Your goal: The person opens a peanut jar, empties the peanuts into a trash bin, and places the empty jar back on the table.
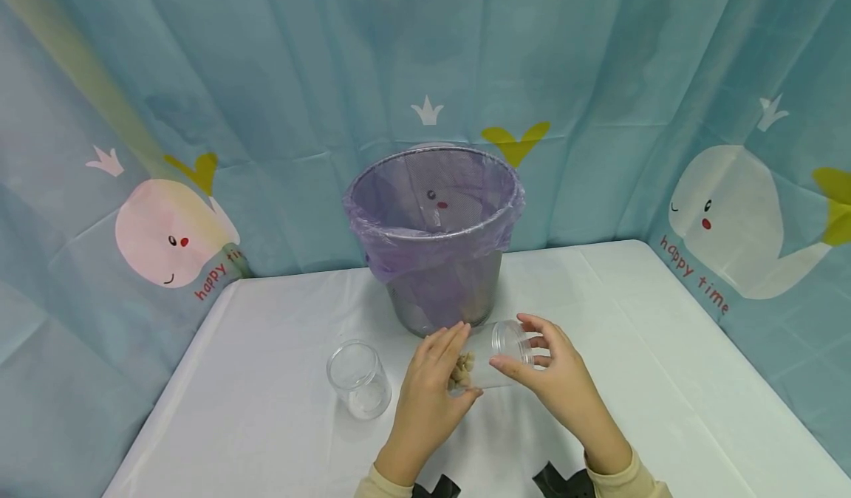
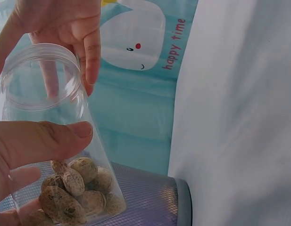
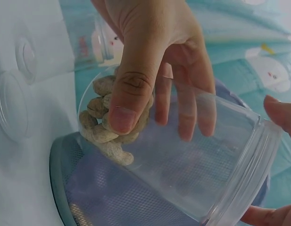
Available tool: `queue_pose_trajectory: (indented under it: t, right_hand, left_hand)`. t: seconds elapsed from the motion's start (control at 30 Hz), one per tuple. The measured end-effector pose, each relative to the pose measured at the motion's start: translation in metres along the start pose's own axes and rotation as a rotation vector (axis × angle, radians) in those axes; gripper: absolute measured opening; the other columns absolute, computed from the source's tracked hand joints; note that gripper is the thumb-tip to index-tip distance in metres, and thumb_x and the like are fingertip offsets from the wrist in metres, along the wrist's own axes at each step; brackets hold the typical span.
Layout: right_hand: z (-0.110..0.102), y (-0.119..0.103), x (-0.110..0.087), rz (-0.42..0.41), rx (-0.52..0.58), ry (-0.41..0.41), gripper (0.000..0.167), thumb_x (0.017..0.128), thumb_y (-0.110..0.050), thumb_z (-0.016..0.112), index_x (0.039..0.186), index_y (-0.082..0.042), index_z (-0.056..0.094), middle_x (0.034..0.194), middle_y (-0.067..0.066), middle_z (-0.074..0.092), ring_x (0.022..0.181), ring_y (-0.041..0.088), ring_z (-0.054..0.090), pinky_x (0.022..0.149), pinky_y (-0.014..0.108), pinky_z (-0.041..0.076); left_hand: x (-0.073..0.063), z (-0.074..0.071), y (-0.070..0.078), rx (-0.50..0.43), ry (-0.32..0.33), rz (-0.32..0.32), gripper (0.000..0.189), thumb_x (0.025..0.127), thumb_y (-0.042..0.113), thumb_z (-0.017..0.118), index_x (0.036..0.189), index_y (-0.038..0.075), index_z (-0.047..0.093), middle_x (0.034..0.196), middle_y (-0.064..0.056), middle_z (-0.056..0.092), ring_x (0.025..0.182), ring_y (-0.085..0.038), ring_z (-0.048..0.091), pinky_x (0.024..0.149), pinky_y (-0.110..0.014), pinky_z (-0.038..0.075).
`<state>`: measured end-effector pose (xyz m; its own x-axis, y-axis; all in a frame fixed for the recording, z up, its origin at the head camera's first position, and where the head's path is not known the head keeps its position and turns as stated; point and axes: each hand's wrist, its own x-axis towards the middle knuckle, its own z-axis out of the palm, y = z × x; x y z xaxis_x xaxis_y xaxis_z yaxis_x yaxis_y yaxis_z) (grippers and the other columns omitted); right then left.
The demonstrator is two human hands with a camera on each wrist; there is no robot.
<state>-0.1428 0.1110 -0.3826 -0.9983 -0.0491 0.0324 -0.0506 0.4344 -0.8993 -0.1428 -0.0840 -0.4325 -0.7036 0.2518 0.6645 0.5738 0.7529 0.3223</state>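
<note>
A clear plastic jar (image 1: 488, 350) is held tilted on its side, its wide ringed end (image 2: 39, 70) to the right. Unshelled peanuts (image 3: 107, 117) are gathered at its closed end. My left hand (image 1: 432, 380) grips the jar around that end, with the thumb (image 3: 124, 103) across the wall. At the ringed end, my right hand (image 1: 555, 372) holds the rim between thumb and fingers. I cannot tell whether a lid covers this end. A second clear jar (image 1: 359, 380) stands upright to the left, and a round clear lid (image 3: 11, 106) lies near it.
Behind the hands stands a mesh bin (image 1: 445, 291) lined with a purple bag (image 1: 372, 239). The white table (image 1: 266, 409) backs onto a blue curtain (image 1: 299, 114) with printed whales. Black straps (image 1: 565, 483) show near the wrists.
</note>
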Motion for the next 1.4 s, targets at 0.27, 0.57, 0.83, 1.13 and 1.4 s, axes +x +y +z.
queue_pose_trajectory:
  t: [0.27,0.57,0.83,1.13,1.4]
  right_hand:
    - [0.0009,0.0001,-0.0006,-0.023,-0.001,0.007,0.073,0.083,-0.039,0.081,0.143,-0.012,0.049,0.139,0.010,0.054,0.120,0.024,0.053,0.102,0.046,0.051]
    - [0.0014,0.0014,-0.0015,-0.073,0.013,0.012,0.071,0.082,-0.034,0.082,0.142,-0.012,0.050,0.139,0.009,0.054,0.120,0.024,0.053,0.102,0.046,0.051]
    - [0.0002,0.0023,-0.0007,-0.032,0.014,-0.029,0.077,0.084,-0.037,0.079,0.148,-0.014,0.043,0.143,0.010,0.050,0.125,0.026,0.050,0.103,0.047,0.048]
    - [0.0002,0.0019,-0.0006,-0.067,0.021,0.002,0.073,0.083,-0.034,0.080,0.145,-0.014,0.047,0.141,0.010,0.052,0.124,0.025,0.050,0.105,0.049,0.048]
    - [-0.0001,0.0025,-0.0013,-0.087,0.031,-0.001,0.073,0.083,-0.033,0.081,0.145,-0.014,0.048,0.142,0.010,0.052,0.125,0.025,0.049,0.108,0.053,0.047]
  left_hand:
    - [-0.0002,0.0002,0.0000,0.007,0.003,0.007,0.100,0.052,0.015,0.099,0.141,0.014,0.055,0.140,-0.003,0.060,0.126,-0.028,0.057,0.105,-0.042,0.052]
    - [-0.0003,-0.0005,0.0006,0.009,0.006,0.007,0.100,0.052,0.015,0.099,0.141,0.014,0.055,0.140,-0.002,0.060,0.125,-0.028,0.057,0.105,-0.041,0.052]
    - [0.0002,0.0004,0.0006,0.008,0.013,0.014,0.100,0.051,0.014,0.100,0.141,0.014,0.055,0.139,-0.004,0.061,0.125,-0.028,0.057,0.105,-0.041,0.053]
    - [0.0011,0.0002,0.0010,0.008,0.018,0.017,0.100,0.051,0.014,0.100,0.141,0.014,0.055,0.139,-0.003,0.061,0.125,-0.028,0.057,0.105,-0.041,0.053]
    - [0.0008,0.0000,0.0011,0.004,0.011,0.008,0.100,0.051,0.014,0.100,0.141,0.015,0.055,0.139,-0.002,0.061,0.125,-0.027,0.057,0.104,-0.041,0.053]
